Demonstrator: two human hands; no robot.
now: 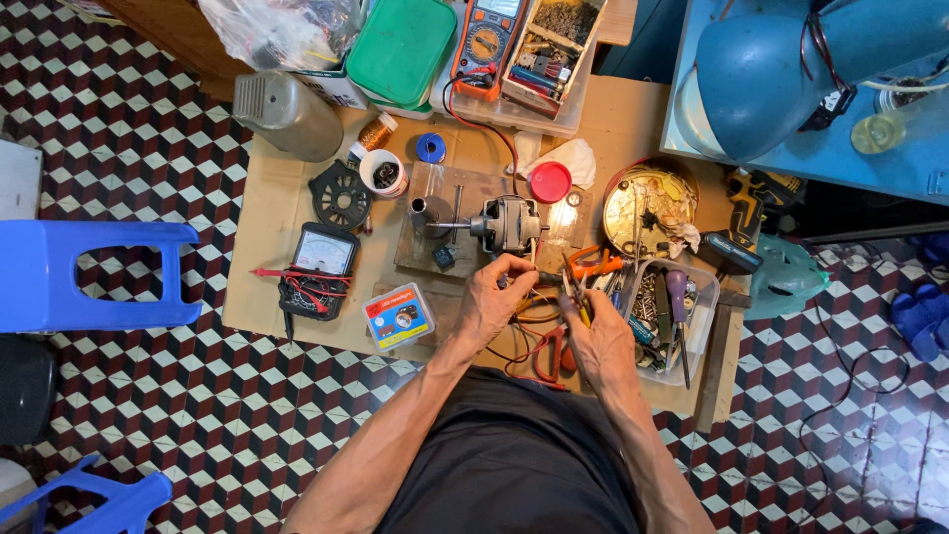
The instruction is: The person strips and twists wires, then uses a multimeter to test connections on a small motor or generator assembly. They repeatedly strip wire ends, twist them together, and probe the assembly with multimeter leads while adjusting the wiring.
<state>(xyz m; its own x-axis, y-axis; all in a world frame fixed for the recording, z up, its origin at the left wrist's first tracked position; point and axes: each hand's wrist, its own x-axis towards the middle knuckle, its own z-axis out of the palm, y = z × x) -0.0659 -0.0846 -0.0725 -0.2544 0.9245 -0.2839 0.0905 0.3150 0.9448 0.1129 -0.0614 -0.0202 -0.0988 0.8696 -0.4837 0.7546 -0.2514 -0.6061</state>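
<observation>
A cardboard sheet lay on the checkered floor, crowded with tools. A motor sat at its middle. Just below the motor, the left hand had its grip closed on wires; the right hand gripped pliers shut, touching them.

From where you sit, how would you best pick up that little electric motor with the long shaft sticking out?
Grip the motor around its round body, coming straight down from above. It lies on its side on the wooden board, shaft pointing to the picture's left, so the thin shaft gives a poor hold. Both the left hand and right hand are just in front of it.
</observation>
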